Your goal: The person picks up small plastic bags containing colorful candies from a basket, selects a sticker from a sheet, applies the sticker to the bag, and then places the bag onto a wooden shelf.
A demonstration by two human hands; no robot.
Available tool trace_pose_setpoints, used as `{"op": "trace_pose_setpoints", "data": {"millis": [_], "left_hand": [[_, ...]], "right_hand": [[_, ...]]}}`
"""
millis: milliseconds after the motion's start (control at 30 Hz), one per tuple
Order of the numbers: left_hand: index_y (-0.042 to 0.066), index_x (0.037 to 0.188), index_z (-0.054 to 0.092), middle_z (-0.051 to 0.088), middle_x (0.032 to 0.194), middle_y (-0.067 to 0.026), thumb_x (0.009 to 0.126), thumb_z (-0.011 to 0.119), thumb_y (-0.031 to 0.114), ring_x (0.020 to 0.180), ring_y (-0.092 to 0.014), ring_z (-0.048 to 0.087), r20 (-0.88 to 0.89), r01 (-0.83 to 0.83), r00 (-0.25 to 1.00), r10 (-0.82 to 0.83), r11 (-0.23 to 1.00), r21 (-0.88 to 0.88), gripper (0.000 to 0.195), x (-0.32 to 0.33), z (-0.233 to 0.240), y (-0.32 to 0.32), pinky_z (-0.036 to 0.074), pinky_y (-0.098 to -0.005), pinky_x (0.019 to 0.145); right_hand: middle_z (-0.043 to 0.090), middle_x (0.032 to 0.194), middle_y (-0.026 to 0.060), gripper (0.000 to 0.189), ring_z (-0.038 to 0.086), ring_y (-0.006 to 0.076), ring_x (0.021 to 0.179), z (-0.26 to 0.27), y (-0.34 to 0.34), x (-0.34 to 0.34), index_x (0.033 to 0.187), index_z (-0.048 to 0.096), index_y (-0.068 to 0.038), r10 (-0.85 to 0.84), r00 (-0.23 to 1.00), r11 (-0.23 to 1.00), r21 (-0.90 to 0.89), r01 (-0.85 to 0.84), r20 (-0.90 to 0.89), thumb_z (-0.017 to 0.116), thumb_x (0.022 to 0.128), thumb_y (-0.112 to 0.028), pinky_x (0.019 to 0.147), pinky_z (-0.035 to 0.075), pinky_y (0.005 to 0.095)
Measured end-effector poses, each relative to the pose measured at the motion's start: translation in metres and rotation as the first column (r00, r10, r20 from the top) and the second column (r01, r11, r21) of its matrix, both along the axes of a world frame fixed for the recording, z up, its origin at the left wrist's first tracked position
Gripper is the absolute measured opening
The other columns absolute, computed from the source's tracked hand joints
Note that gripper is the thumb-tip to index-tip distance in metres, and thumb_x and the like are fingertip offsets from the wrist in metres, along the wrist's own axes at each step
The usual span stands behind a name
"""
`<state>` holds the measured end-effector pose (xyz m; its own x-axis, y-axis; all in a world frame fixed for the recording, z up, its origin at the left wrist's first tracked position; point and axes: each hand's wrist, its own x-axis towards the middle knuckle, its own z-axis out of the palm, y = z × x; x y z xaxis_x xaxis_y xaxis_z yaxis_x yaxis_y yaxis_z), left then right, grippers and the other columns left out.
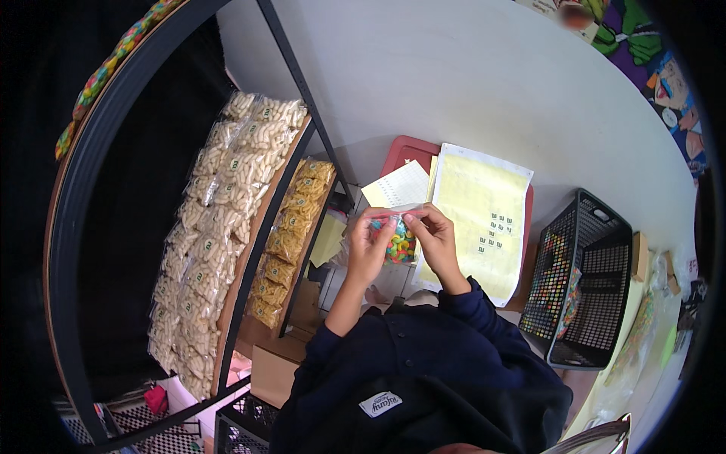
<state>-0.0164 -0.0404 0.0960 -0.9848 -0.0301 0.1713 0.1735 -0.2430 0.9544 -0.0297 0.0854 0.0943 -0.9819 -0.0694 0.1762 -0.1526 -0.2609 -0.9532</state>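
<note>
A clear zip-seal bag of colourful snack pieces [401, 245] hangs upright between my two hands, with a pinkish-red strip along its top. My left hand [368, 241] pinches the bag's upper left side, thumb over the front. On the other side, my right hand [434, 232] grips the upper right near the seal. Behind and to the right of the bag lies a large yellowish sticker sheet [473, 193] with several small dark-printed labels on it. A smaller sheet of paper with rows of marks [400, 184] lies beyond my left hand. Both sheets rest on a red surface [409, 148].
A black metal rack [295, 62] on the left holds bags of pale puffed snacks [244, 162] and, lower, bags of yellow snacks [292, 227]. A black plastic basket [601, 284] with colourful bags stands to the right. A cardboard box [275, 374] sits at lower left.
</note>
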Motion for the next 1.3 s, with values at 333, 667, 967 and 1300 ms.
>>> {"op": "trace_pose_setpoints", "data": {"millis": [333, 667, 967, 1300], "left_hand": [[0.001, 0.087, 0.053, 0.052, 0.081, -0.0015, 0.081, 0.053, 0.004, 0.075, -0.005, 0.048, -0.014, -0.167, 0.986, 0.167, 0.986, -0.015, 0.007, 0.006, 0.000, 0.014, 0.040, -0.0177, 0.062], [0.001, 0.083, 0.054, 0.053, 0.079, -0.0029, 0.080, 0.055, 0.004, 0.071, -0.007, 0.049, -0.038, -0.326, 0.945, 0.324, 0.939, -0.105, 0.004, 0.012, 0.001, 0.033, 0.040, -0.0195, 0.062], [-0.003, 0.076, 0.052, 0.052, 0.077, -0.0040, 0.080, 0.055, 0.001, 0.071, -0.007, 0.049, -0.115, -0.466, 0.880, 0.461, 0.884, -0.020, 0.006, 0.019, 0.000, 0.027, 0.040, -0.0205, 0.063], [-0.001, 0.072, 0.050, 0.049, 0.070, 0.0004, 0.081, 0.056, 0.003, 0.067, -0.004, 0.047, 0.053, -0.499, 0.859, 0.510, 0.854, -0.146, 0.012, 0.044, -0.022, 0.000, 0.037, -0.0178, 0.060]], "right_hand": [[0.053, 0.083, 0.0042, 0.010, 0.049, 0.0051, 0.062, 0.005, 0.006, -0.008, 0.081, 0.059, 0.000, 0.130, 0.991, 0.990, 0.059, -0.127, -0.040, 0.058, 0.080, -0.010, 0.044, 0.039, 0.0163], [0.055, 0.080, 0.0056, 0.010, 0.051, 0.0077, 0.065, 0.009, 0.027, -0.012, 0.082, 0.060, 0.002, 0.202, 0.977, 0.971, 0.142, -0.191, -0.064, 0.060, 0.078, -0.007, 0.053, 0.039, 0.0189], [0.056, 0.067, 0.0056, 0.010, 0.050, 0.0076, 0.056, 0.016, 0.040, -0.019, 0.078, 0.064, 0.001, 0.193, 0.970, 0.934, 0.330, -0.136, -0.146, 0.061, 0.077, -0.008, 0.048, 0.038, 0.0201], [0.055, 0.067, 0.0046, 0.012, 0.053, 0.0085, 0.057, -0.010, 0.033, -0.017, 0.077, 0.062, 0.004, 0.363, 0.930, 0.916, 0.164, -0.367, 0.054, 0.062, 0.077, -0.009, 0.049, 0.043, 0.0206]]}}
